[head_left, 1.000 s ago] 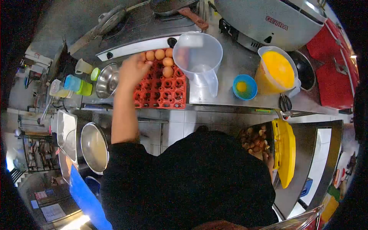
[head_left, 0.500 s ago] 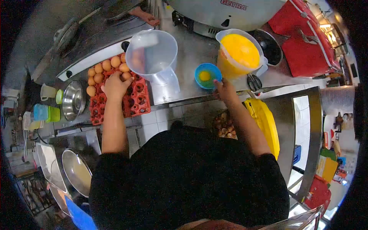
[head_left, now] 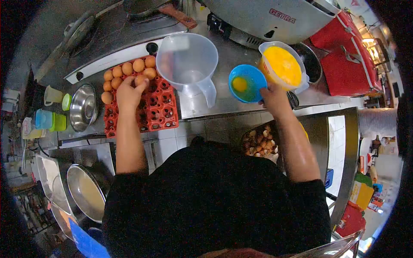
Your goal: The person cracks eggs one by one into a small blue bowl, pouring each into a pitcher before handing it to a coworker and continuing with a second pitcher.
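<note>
My left hand (head_left: 130, 95) has its fingers closed round a brown egg (head_left: 141, 79) at the red egg tray (head_left: 165, 116). Several more brown eggs (head_left: 127, 68) sit in the tray's far and left cells, while the nearer cells hold none. With thumb and fingers, my right hand (head_left: 276, 102) grips the right rim of a small blue bowl (head_left: 241, 95). One raw yolk (head_left: 239, 84) lies in clear egg white inside it. Just beyond that hand is a plastic jug (head_left: 304, 79) filled with yellow egg. A clear jug (head_left: 189, 56) with no egg in it stands between tray and bowl.
A steel bowl (head_left: 84, 107) is left of the tray. Behind the jugs stand a grey GETRA machine (head_left: 266, 26), a dark pan (head_left: 313, 64) and a red bag (head_left: 348, 66). Below the counter edge is a container of eggshells (head_left: 260, 144). Scissors (head_left: 293, 99) lie partly hidden behind my right hand.
My right hand has brought the blue bowl up nearer to the camera, tilting it a little. My left hand has closed on an egg at the tray. The view has shifted slightly.
</note>
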A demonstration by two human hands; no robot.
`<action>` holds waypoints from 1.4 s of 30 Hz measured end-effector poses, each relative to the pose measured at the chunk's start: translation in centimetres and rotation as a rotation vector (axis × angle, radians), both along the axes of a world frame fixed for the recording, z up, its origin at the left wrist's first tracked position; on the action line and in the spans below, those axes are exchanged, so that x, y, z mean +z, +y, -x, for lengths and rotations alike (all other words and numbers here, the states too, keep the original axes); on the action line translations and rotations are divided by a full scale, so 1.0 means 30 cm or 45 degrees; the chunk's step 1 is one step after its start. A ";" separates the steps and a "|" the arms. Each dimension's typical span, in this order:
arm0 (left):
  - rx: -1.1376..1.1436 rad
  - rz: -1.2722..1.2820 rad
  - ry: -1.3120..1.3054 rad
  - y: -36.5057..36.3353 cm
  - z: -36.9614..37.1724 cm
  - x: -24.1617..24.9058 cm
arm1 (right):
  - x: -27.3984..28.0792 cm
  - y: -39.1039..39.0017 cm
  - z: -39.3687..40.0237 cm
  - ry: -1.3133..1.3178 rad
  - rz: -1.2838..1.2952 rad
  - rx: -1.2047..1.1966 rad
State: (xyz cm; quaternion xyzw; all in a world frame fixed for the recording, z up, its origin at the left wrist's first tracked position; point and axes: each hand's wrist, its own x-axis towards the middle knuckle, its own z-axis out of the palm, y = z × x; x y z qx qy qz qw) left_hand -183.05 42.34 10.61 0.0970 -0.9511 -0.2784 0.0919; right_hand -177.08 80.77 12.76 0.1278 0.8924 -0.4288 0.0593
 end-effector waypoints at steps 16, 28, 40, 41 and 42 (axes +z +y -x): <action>-0.028 -1.523 0.015 -0.068 -0.082 0.070 | 0.296 -0.274 0.321 0.505 -0.703 0.490; -0.020 -1.477 0.033 -0.079 -0.144 0.053 | 0.207 -0.423 0.316 1.302 -1.462 0.957; -0.436 -1.654 -0.019 0.020 -0.189 0.129 | 0.170 -0.173 0.221 0.557 -0.048 0.011; -0.529 -1.714 -0.051 0.032 -0.197 0.134 | 0.138 -0.146 0.177 0.525 0.025 -0.016; -0.602 -1.731 -0.044 0.049 -0.206 0.135 | 0.109 -0.121 0.121 0.496 0.096 -0.044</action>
